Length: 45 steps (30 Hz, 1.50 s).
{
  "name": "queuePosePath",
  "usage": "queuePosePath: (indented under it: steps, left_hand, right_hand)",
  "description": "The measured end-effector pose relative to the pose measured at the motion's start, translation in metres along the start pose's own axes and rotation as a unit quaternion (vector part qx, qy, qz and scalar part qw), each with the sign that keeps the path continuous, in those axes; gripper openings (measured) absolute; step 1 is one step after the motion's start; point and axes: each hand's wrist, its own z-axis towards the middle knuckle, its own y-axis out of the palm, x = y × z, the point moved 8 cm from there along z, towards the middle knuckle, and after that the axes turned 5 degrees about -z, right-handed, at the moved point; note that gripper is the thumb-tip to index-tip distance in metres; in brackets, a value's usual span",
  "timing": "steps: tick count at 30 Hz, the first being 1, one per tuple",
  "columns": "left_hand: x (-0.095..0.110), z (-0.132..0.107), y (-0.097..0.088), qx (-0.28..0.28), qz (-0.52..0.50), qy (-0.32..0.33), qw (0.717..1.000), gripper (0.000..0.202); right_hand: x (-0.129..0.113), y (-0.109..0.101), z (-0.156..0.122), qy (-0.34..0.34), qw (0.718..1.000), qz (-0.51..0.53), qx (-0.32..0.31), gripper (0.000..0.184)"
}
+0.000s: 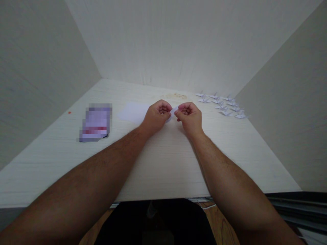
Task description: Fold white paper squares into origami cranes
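L hand and R hand: fingers curled, both pinching small white paper piece between them, just above desk centre. Paper sheets lie just left of L hand; folded paper cranes grouped at right rear.

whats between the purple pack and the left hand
A white sheet lies flat there, in the head view, between the pack and the left hand, which pinches a folded paper with the right hand.
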Motion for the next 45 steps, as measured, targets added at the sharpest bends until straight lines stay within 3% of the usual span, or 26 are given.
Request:
queuePosePath:
  steps: [11,29,33,38,45]
  left_hand:
    - [0.0,0.0,0.002,-0.015,-0.003,0.017,1.0,0.015]
    - [-0.005,-0.003,-0.001,0.011,-0.014,-0.036,0.999,0.009]
    - [-0.004,-0.003,-0.002,0.011,0.023,-0.03,0.999,0.012]
    - [0.006,-0.003,0.0,0.024,-0.012,0.006,1.0,0.01]
    - [0.014,-0.005,0.0,0.036,0.051,0.023,0.998,0.006]
  right_hand:
    - [0.0,0.002,0.0,0.008,1.0,-0.005,-0.004,0.025]
    - [-0.003,0.008,-0.006,0.017,0.997,-0.053,-0.051,0.02]
    - [-0.004,0.008,-0.006,0.014,0.997,-0.056,-0.055,0.017]
    - [-0.005,0.009,-0.006,0.007,0.997,-0.047,-0.061,0.019]
    - [-0.005,0.008,-0.006,0.006,0.997,-0.043,-0.059,0.02]
